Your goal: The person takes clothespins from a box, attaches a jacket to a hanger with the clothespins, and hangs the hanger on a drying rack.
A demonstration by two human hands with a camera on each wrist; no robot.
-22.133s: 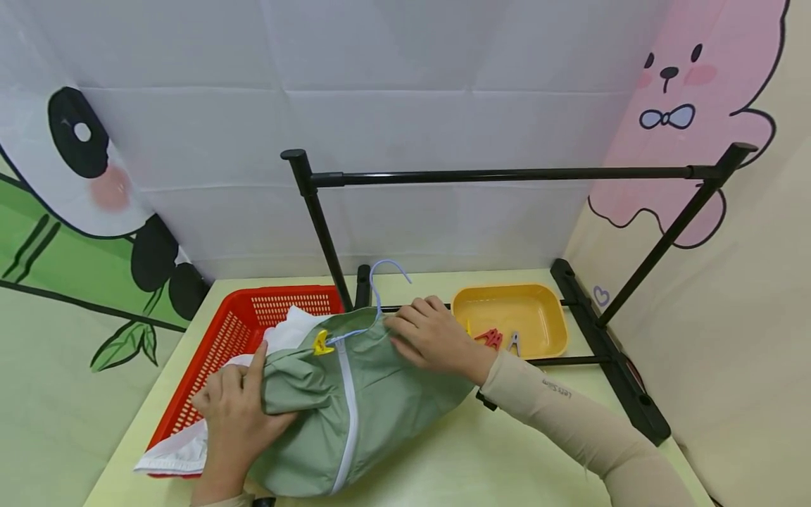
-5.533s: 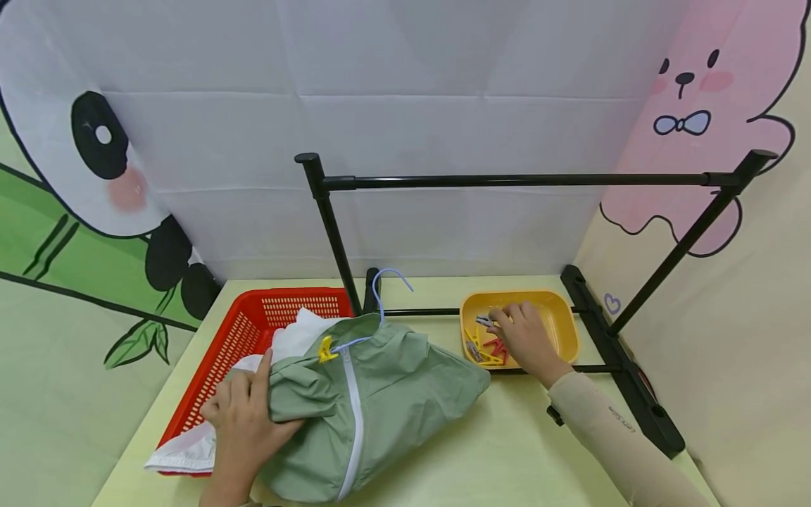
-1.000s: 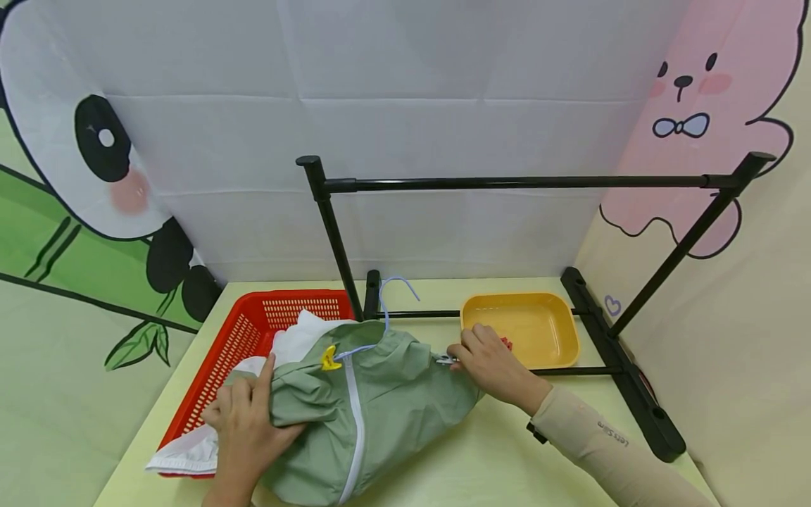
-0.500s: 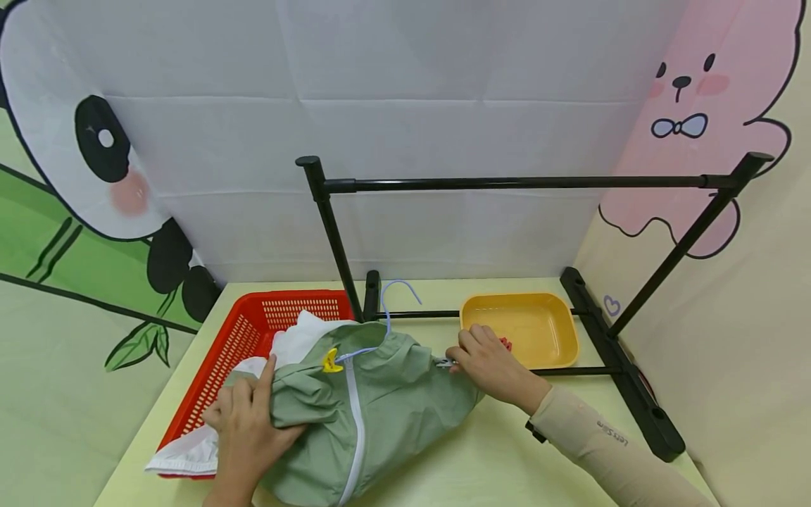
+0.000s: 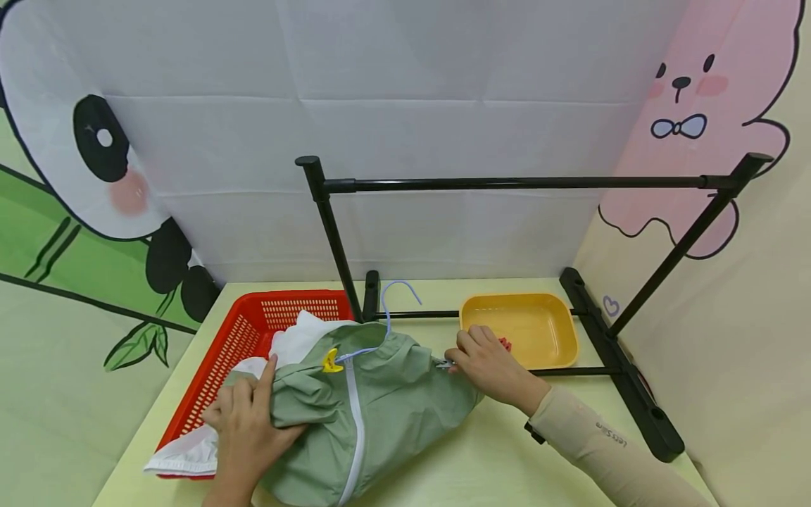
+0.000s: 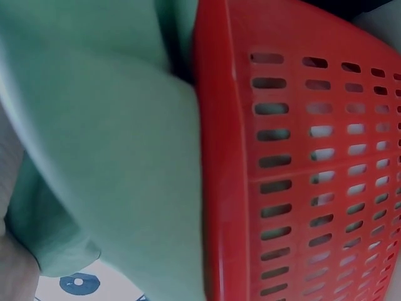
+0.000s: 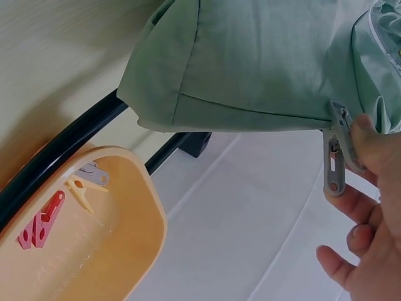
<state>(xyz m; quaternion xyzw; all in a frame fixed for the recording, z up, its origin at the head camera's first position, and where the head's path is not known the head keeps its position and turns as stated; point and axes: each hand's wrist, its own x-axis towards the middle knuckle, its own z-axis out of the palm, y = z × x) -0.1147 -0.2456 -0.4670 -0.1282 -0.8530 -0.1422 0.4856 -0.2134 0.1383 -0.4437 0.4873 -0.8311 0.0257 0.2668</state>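
A green jacket (image 5: pixel 405 394) with a white zip lies over the basket's edge and the table, a pale blue hanger (image 5: pixel 388 303) rising from its collar. A yellow clothespin (image 5: pixel 331 361) sits where hanger and collar meet on the left. My left hand (image 5: pixel 247 422) rests on the jacket's left side, thumb and index finger spread over the fabric. With thumb and fingertips, my right hand (image 5: pixel 491 366) pinches a grey clothespin (image 7: pixel 335 153) at the jacket's right shoulder. In the right wrist view its far end meets the fabric edge.
A red basket (image 5: pixel 253 310) with white clothing (image 5: pixel 304 331) stands at the left. A yellow tray (image 5: pixel 545 331) behind my right hand holds red (image 7: pixel 42 221), yellow (image 7: pixel 86 191) and grey (image 7: pixel 93 174) clothespins. The black rack (image 5: pixel 507 184) spans the back.
Earlier my right hand was at the collar, then at the tray among the clothespins; now it holds a grey one at the jacket's shoulder. Over the last second both hands stay nearly still.
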